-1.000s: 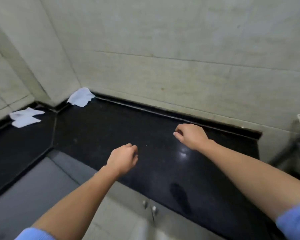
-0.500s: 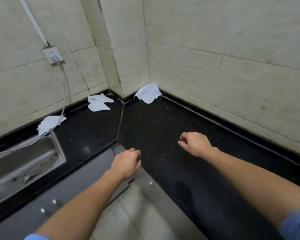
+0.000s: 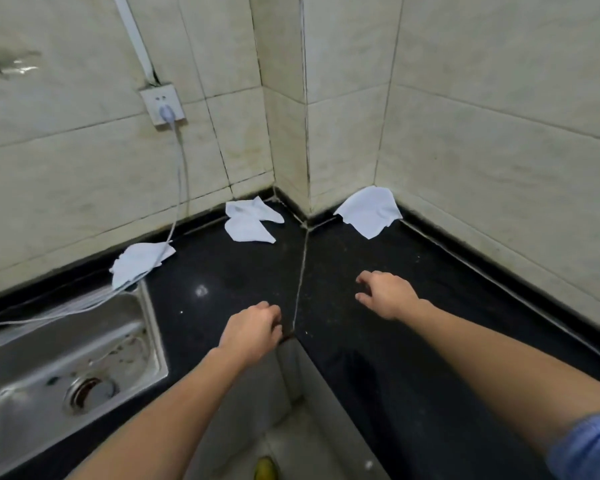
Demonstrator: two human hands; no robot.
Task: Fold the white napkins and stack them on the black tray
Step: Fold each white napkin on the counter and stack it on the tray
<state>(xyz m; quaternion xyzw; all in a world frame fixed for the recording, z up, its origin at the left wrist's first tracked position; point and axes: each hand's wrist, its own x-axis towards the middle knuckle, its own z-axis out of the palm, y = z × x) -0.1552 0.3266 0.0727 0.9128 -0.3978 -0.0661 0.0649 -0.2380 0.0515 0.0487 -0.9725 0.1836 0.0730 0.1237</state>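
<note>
Left hand loosely curled, right hand with fingers spread, both empty.

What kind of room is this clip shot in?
Most likely a home kitchen corner: a steel sink set into a black stone countertop, tiled walls, and a wall socket.

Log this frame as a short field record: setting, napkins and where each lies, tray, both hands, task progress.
setting: black countertop in a tiled corner, steel sink at left
napkin 1: right napkin, crumpled, against the right wall
napkin 2: middle napkin, crumpled, left of the corner
napkin 3: left napkin, crumpled, by the sink, under a white cable
tray: none in view
left hand: empty, fingers curled, over the counter edge
right hand: empty, fingers spread, above the counter
progress: no napkin folded or stacked
</note>
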